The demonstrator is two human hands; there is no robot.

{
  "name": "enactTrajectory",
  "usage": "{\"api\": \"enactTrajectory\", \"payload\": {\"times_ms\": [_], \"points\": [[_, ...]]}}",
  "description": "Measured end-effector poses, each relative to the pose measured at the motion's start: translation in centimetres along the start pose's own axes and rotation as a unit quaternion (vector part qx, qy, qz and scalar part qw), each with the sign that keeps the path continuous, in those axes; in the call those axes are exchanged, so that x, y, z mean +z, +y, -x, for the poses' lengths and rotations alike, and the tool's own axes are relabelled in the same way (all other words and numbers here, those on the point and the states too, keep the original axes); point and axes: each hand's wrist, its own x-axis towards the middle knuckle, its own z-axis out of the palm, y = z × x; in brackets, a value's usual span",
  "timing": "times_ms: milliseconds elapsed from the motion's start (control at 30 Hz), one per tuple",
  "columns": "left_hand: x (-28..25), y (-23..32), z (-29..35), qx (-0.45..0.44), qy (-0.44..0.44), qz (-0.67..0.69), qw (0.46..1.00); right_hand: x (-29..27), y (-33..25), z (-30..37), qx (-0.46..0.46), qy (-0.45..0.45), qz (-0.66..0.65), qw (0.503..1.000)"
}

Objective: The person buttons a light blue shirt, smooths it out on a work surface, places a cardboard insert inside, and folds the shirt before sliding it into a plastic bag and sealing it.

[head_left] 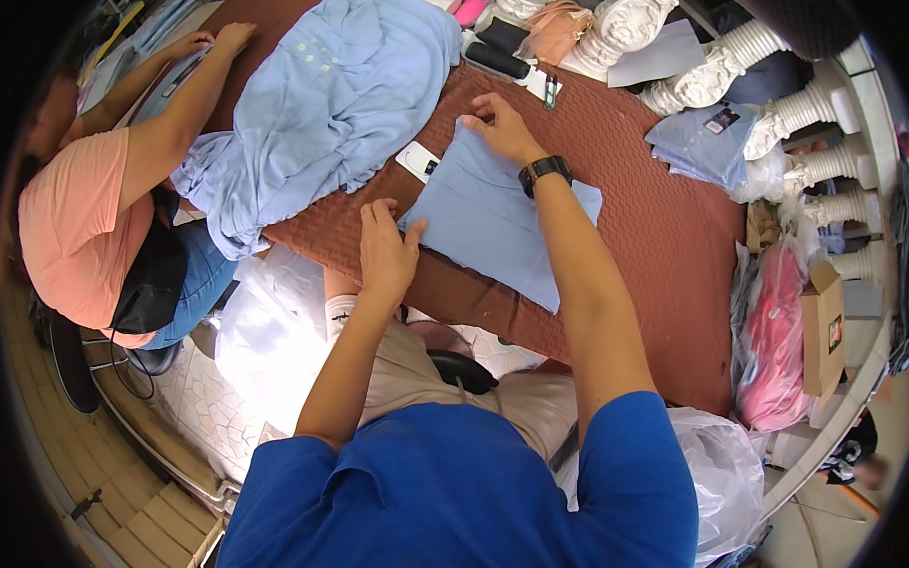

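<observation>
Head view: the left hand (387, 254), half open, has its thumb at the near-left corner of a folded light-blue cloth (482, 200) on a brown-covered table (664, 301); its long axis slants far-left to near-right. The right hand (500, 127) curves, half open, over the far-left corner; I cannot tell if either grips.

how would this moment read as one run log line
blue cloth: spread on brown table cover | left hand: open, at near-left corner | right hand: at far-left corner
</observation>
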Motion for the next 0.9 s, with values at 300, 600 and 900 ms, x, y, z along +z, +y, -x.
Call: {"api": "enactTrajectory", "payload": {"times_ms": [300, 600, 900], "points": [[-0.2, 2.4, 2.5, -0.075, -0.071, 0.038, 0.994, -1.5, 1.3, 0.2, 0.049, -0.020, 0.105, 0.993], [3.0, 2.3, 5.4, -0.284, -0.142, 0.439, 0.840, -5.6, 1.5, 3.8, 0.082, -0.113, 0.097, 0.985], [5.3, 2.7, 4.1, -0.226, -0.065, 0.462, 0.855, -4.5, 0.3, 4.8, 0.003, -0.024, 0.022, 0.999]]}}
